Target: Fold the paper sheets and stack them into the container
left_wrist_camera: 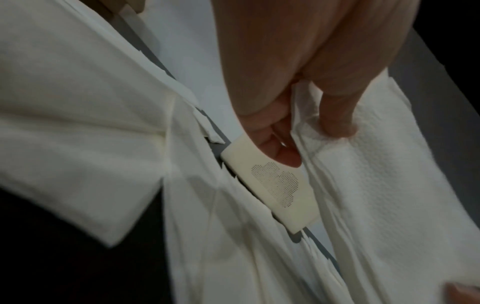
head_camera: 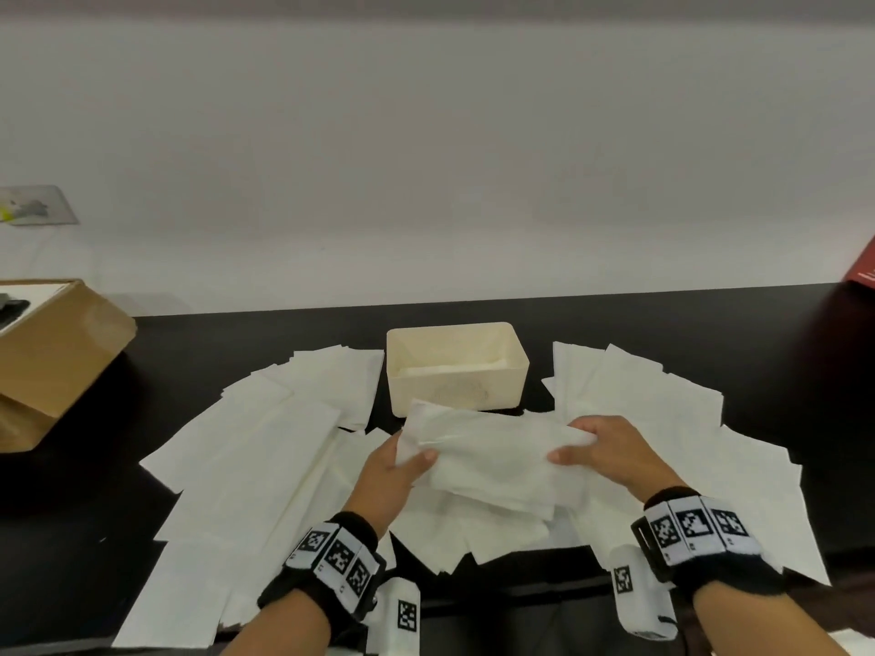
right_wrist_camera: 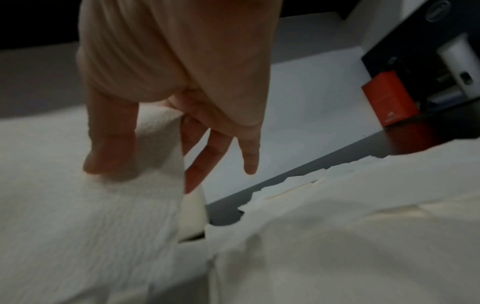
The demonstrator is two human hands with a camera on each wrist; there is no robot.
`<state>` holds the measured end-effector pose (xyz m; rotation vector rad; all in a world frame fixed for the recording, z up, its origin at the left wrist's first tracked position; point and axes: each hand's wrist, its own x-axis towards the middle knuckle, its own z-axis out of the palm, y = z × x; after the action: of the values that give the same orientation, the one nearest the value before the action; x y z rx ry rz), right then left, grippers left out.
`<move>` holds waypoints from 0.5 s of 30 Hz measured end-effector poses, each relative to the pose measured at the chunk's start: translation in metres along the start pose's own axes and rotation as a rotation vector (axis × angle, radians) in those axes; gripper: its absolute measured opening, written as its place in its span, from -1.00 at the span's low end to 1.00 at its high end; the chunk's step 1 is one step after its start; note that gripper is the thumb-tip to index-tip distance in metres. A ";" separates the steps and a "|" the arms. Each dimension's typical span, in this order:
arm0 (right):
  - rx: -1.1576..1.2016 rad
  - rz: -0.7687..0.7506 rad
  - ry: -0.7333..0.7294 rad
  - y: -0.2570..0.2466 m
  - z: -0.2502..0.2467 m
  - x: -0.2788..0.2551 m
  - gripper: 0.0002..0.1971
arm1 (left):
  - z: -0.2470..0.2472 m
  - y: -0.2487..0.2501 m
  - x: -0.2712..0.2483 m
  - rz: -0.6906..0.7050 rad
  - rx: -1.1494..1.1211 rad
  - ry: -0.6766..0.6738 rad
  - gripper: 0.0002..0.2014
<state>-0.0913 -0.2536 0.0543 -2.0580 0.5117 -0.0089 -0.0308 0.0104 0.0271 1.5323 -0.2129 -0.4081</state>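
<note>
A white folded paper sheet (head_camera: 492,454) is held up between both hands, just in front of the cream container (head_camera: 455,366). My left hand (head_camera: 402,459) pinches its left end, thumb on top and fingers beneath. My right hand (head_camera: 580,442) pinches the right end the same way. In the left wrist view the thumb (left_wrist_camera: 335,115) presses the textured sheet (left_wrist_camera: 376,174), with the container's front wall (left_wrist_camera: 275,185) behind it. The right wrist view shows the thumb (right_wrist_camera: 111,139) on the sheet (right_wrist_camera: 78,216) and the fingers under its edge. The container's inside looks pale; I cannot tell what lies in it.
Several loose paper sheets lie spread over the black table, a pile to the left (head_camera: 265,442) and another to the right (head_camera: 663,404), more under my hands. A brown cardboard box (head_camera: 57,352) stands at the left edge. A red object (head_camera: 864,267) sits far right.
</note>
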 end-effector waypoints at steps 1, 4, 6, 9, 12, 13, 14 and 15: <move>0.016 0.011 -0.003 0.005 0.003 -0.002 -0.81 | -0.002 -0.004 -0.003 -0.005 -0.023 0.012 -0.79; 0.209 0.033 -0.040 0.011 0.012 -0.011 -0.75 | -0.005 -0.011 -0.006 -0.027 -0.078 0.022 -0.83; 0.384 0.056 -0.073 0.014 0.017 -0.015 -0.71 | -0.004 -0.014 -0.006 -0.047 -0.101 -0.004 -0.82; 0.504 0.107 -0.045 0.020 0.026 -0.016 -0.71 | 0.001 -0.017 -0.006 -0.063 -0.066 -0.051 -0.81; 0.524 0.137 0.008 0.026 0.032 -0.020 -0.81 | 0.003 -0.021 -0.006 -0.056 0.041 -0.029 -0.81; 0.540 0.142 0.009 0.028 0.034 -0.021 -0.82 | 0.003 -0.022 -0.006 -0.068 0.041 -0.005 -0.79; 0.559 0.147 0.004 0.030 0.036 -0.023 -0.82 | 0.003 -0.024 -0.006 -0.083 0.033 0.023 -0.78; 0.575 0.152 -0.006 0.033 0.039 -0.025 -0.81 | 0.002 -0.026 -0.006 -0.097 0.031 0.045 -0.78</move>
<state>-0.1170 -0.2269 0.0119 -1.4551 0.5826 -0.0538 -0.0400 0.0111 0.0023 1.5850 -0.1106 -0.4477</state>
